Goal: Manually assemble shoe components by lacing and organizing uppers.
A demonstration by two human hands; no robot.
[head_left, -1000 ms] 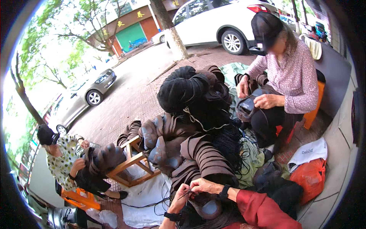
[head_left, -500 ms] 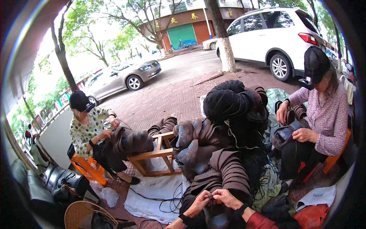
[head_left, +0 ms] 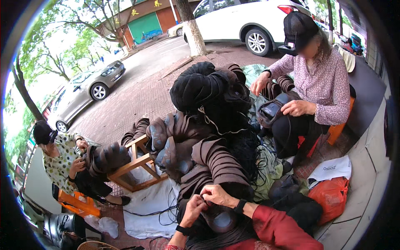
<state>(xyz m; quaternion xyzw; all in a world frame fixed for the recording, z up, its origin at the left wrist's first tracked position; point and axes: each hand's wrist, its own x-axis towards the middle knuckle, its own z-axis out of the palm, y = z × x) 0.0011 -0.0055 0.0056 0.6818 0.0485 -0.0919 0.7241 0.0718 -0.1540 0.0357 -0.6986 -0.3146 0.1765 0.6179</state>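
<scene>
At the lower middle, a dark brown shoe upper [head_left: 221, 221] with a rounded grey-blue patch lies in front of me. My left hand [head_left: 194, 209] is closed at its upper edge, thumb and fingers pinched together. My right hand [head_left: 217, 196] meets it from the right, back of the hand up, fingers bent into a pinch. The fingertips of both hands nearly touch, and whatever thin thing is between them is too small to make out. Just beyond my hands lies a long nested stack of brown shoe uppers [head_left: 221, 162].
A person at the right [head_left: 316, 83] holds a shoe upper [head_left: 271, 112]; another at the left [head_left: 62, 158] handles a stack. Between them stand a wooden frame [head_left: 131, 166] and a black bundle [head_left: 200, 87]. Black cords, a white sheet [head_left: 146, 212] and a red bag [head_left: 331, 198] lie around.
My view has turned to the right, so the scene shifts left and tilts. Both hands stay pinched together at the shoe upper, my right hand now more over the top. More red sleeve shows.
</scene>
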